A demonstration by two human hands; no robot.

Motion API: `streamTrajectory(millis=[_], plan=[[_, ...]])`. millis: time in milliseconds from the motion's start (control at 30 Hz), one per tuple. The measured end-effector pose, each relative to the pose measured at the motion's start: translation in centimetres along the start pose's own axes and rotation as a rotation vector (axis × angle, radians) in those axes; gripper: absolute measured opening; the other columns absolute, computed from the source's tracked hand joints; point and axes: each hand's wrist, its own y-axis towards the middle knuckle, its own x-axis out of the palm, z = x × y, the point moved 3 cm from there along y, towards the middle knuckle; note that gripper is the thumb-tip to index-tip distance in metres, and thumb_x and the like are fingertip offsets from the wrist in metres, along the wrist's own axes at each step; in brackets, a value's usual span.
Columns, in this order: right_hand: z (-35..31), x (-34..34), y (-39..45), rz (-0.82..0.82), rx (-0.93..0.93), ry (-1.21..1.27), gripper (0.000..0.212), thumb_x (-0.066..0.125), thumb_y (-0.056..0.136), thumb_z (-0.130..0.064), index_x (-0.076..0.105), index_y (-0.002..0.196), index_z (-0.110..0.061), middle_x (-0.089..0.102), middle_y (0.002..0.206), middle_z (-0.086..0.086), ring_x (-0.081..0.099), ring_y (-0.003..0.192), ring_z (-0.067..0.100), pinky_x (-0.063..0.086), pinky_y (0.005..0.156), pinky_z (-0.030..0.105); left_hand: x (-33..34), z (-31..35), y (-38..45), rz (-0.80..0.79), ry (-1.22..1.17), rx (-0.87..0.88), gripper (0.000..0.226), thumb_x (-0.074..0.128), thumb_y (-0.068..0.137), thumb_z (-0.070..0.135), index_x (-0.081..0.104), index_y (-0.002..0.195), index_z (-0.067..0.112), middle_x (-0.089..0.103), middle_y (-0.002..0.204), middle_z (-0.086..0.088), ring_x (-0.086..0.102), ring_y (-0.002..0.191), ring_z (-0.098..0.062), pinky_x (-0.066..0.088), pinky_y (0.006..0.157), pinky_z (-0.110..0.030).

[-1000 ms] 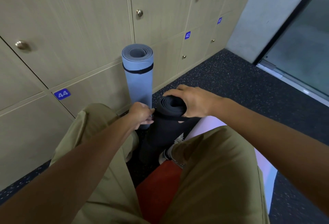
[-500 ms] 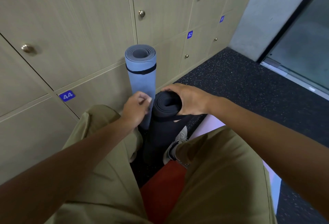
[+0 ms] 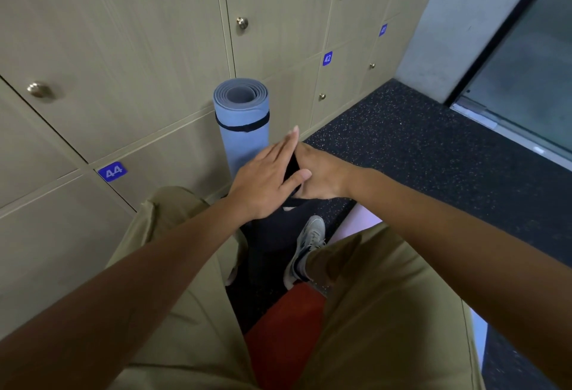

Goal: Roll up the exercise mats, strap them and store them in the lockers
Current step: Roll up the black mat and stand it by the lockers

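Head view, nearest first: khaki knees frame a red mat (image 3: 284,337) flat on the floor and a pale mat (image 3: 365,216) under the right leg, both not yet rolled. Between the legs stands the black roll (image 3: 266,235), upright on the speckled floor. Its top is covered by both hands. Left hand (image 3: 266,179) lies over it with fingers straight and flat, pressing, not curled round anything. Right hand (image 3: 322,177) wraps the roll's top from the far side, fingers curled on it. Whether a strap is on this roll cannot be told.

Just behind, the blue roll (image 3: 243,129) stands upright against the lockers (image 3: 123,49), a black strap (image 3: 243,126) round it near the top.

Judging by looks, such foam is light, soft and springy: the black roll will try to unwind if let go, and squeezes rather than slips. Best taken round the body just below the top, with one hand keeping the loose edge down while the strap goes on.
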Motion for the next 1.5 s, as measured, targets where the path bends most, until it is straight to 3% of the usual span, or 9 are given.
streamTrajectory(millis=[200,367,700,933,1100,1233,1300,1400,1500], plan=[[1.5,0.0,-1.2,-0.033,0.106,0.002,0.118,0.086,0.073,-0.045,0.012,0.158,-0.012,0.043,0.146,0.007,0.049,0.131,0.023,0.041,0.112,0.036,-0.2,1.0,1.3,-0.1,0.116,0.032,0.075,0.018,0.105,0.058,-0.011,0.164,0.022,0.031,0.165,-0.001,0.027,0.148,-0.017,0.041,0.107,-0.039],[2.5,-0.1,-2.2,-0.045,0.177,-0.247,0.138,0.075,0.061,-0.081,0.005,0.157,-0.01,0.057,0.143,0.004,0.046,0.141,0.015,-0.007,0.126,0.045,-0.1,0.7,1.7,-0.148,0.197,0.046,0.074,0.016,0.103,0.061,0.002,0.165,0.024,0.02,0.17,0.008,0.026,0.15,-0.017,0.039,0.111,-0.04],[3.4,0.8,-2.9,-0.022,0.252,-0.268,0.142,0.064,0.05,-0.096,0.01,0.153,-0.014,0.054,0.144,-0.001,0.044,0.142,0.014,-0.011,0.124,0.054,-0.8,-1.7,1.0,-0.18,0.239,-0.02,0.095,0.018,0.091,0.078,-0.003,0.165,0.023,0.013,0.171,0.008,0.027,0.148,-0.02,0.043,0.11,-0.044],[5.3,3.5,-4.4,-0.011,0.308,-0.135,0.133,0.071,0.064,-0.08,0.002,0.157,-0.015,0.047,0.153,0.004,0.038,0.146,0.017,-0.006,0.125,0.054,-1.1,-3.2,1.3,-0.192,0.201,-0.035,0.092,0.019,0.093,0.078,0.001,0.165,0.024,0.015,0.171,0.005,0.026,0.151,-0.023,0.037,0.116,-0.048],[6.3,5.6,-2.7,0.109,0.3,0.092,0.131,0.077,0.052,-0.083,0.016,0.151,-0.021,0.051,0.149,-0.002,0.043,0.143,0.018,0.01,0.125,0.054,-1.1,-2.8,1.5,-0.215,0.178,-0.035,0.094,0.021,0.092,0.078,-0.001,0.165,0.023,0.014,0.171,0.004,0.026,0.151,-0.025,0.034,0.118,-0.048],[5.2,7.3,-0.9,0.153,0.235,0.493,0.109,0.092,0.058,-0.054,0.032,0.145,-0.026,0.06,0.132,-0.009,0.058,0.122,0.015,0.049,0.102,0.025,-1.3,-3.7,1.2,-0.222,0.168,-0.052,0.099,0.019,0.088,0.081,-0.001,0.165,0.022,0.013,0.172,0.003,0.026,0.151,-0.027,0.032,0.119,-0.046],[4.5,7.8,-0.3,0.221,0.168,0.659,0.091,0.096,0.067,-0.019,0.043,0.14,-0.016,0.061,0.127,-0.007,0.06,0.113,0.005,0.047,0.085,0.006,-1.6,-4.4,0.9,-0.223,0.156,-0.081,0.102,0.021,0.086,0.082,-0.002,0.165,0.022,0.01,0.172,0.003,0.024,0.152,-0.028,0.028,0.119,-0.045],[4.4,8.1,0.2,0.298,0.133,0.804,0.07,0.092,0.069,-0.001,0.058,0.13,-0.008,0.069,0.121,-0.001,0.065,0.109,0.004,0.055,0.09,0.021,-2.0,-5.4,0.5,-0.252,0.14,-0.123,0.114,0.025,0.077,0.089,-0.004,0.165,0.022,0.005,0.173,0.003,0.016,0.155,-0.028,0.022,0.122,-0.045],[4.5,7.1,0.4,0.297,0.141,0.915,0.074,0.091,0.068,0.002,0.06,0.133,-0.013,0.067,0.126,-0.003,0.061,0.114,0.002,0.058,0.084,0.025,-2.4,-6.3,0.9,-0.27,0.119,-0.145,0.126,0.033,0.068,0.095,-0.007,0.164,0.023,0.002,0.173,0.003,0.013,0.157,-0.027,0.022,0.123,-0.047]])
